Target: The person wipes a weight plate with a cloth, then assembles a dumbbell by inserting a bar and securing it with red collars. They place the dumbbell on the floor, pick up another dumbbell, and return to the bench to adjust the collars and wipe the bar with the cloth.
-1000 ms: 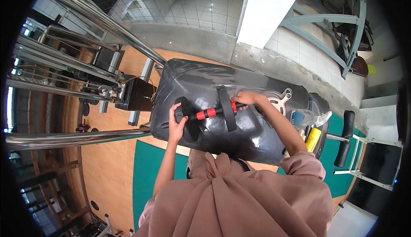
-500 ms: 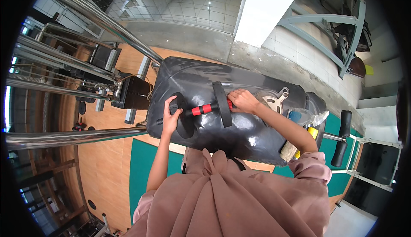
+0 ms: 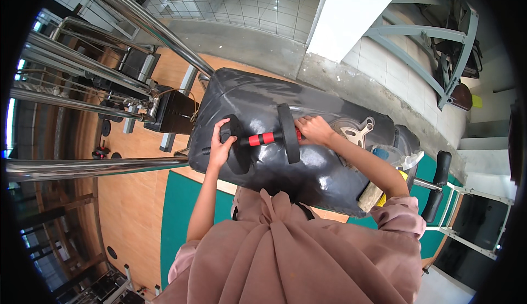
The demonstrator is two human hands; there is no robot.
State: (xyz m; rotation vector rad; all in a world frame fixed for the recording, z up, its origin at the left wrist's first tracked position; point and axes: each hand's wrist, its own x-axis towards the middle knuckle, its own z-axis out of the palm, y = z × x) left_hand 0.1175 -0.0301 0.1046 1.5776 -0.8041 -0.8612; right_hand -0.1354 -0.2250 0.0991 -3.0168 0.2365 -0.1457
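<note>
A loose, brownish-pink draped garment is worn, creased into long folds; satiny pink sleeves are bunched up, and left hand and right hand are seen bare.

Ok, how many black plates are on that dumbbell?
2: left plate, held by the left hand; right plate, beside the right hand. Another could hide behind either.

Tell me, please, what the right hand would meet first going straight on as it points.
The right hand seems to grip the red round collar; just beyond, it would probably meet the thick black weight plate.
</note>
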